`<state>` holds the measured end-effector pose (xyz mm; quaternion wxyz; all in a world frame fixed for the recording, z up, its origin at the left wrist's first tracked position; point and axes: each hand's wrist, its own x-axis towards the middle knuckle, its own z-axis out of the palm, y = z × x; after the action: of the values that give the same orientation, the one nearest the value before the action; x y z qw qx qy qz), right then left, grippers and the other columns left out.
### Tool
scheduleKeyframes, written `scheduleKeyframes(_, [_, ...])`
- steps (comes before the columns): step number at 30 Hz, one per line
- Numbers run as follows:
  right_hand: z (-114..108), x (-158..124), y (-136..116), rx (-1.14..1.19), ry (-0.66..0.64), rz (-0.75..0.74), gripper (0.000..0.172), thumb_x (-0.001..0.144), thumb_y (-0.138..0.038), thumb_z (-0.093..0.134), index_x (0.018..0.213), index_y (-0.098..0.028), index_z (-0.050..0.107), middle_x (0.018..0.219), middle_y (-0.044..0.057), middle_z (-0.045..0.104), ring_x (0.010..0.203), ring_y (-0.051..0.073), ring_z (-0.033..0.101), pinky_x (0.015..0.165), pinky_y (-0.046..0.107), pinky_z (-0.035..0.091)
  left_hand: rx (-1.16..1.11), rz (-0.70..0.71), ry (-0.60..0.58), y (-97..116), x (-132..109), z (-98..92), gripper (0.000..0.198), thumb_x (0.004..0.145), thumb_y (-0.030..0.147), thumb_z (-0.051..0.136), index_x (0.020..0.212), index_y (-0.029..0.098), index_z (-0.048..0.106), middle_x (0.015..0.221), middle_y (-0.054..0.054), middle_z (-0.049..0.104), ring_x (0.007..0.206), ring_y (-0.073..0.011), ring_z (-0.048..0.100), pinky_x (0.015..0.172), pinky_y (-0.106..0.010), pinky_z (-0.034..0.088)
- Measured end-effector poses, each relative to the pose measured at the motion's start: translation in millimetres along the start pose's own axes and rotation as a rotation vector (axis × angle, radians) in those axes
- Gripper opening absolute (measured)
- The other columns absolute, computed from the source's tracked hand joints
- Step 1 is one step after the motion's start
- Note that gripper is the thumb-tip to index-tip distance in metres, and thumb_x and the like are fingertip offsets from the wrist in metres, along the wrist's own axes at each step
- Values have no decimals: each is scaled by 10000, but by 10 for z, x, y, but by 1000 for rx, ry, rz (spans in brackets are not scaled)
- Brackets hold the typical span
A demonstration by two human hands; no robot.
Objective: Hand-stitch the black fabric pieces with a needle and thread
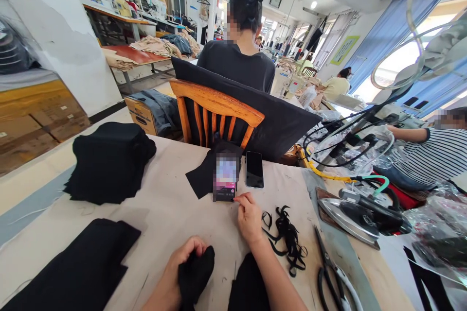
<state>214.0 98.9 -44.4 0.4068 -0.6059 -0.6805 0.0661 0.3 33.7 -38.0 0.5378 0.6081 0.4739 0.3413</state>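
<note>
Lit phone (226,185) on the desk (164,189), long axis running away from the wearer, near corner just beyond the right grip (250,217), the nearer hand, loosely bent, seemingly empty; left grip (185,258) closed around black cloth (198,272).

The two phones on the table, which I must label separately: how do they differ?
The lit phone has a bright, colourful screen, while the dark phone has a black one. The right hand is at the lit phone's lower right corner, whereas no hand is at the dark phone. Both have their screens toward the camera.
</note>
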Motion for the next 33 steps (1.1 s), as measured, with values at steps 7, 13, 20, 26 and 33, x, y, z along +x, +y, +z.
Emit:
scheduleKeyframes(7, [-16,-20,-27,-71,-33,-66,404,707,4,408,876,-204,710,839,49,626,739,169,630,671,249,495,10,22,-44,-50,6,-14,152,786,325,433,690,249,343,671,27,412,646,-179,386,573,-269,338])
scheduleKeyframes(13, [-21,-20,-49,-121,-49,-122,425,695,18,421,887,-208,725,833,53,604,798,188,589,700,267,488,17,24,-58,20,-20,-8,134,831,281,379,712,247,327,679,37,382,646,-167,351,575,-260,313])
scheduleKeyframes(20, [-16,1,-59,-178,-36,-159,451,710,24,442,989,-190,725,906,75,585,847,216,515,712,309,472,23,14,-69,34,-8,9,180,846,326,384,704,244,309,668,44,374,623,-154,339,547,-247,303])
scheduleKeyframes(26, [-7,14,-71,-206,-40,-175,459,714,36,461,1016,-196,717,903,69,582,843,216,501,718,314,464,41,23,-69,74,-1,-2,159,840,306,384,706,241,328,654,48,370,611,-151,325,547,-255,299])
scheduleKeyframes(33, [-17,-5,-68,-188,-18,-195,406,713,37,449,917,-186,720,841,59,584,809,207,492,707,304,456,53,33,-81,87,-22,-14,166,836,340,359,709,244,311,660,47,364,620,-156,329,559,-264,303])
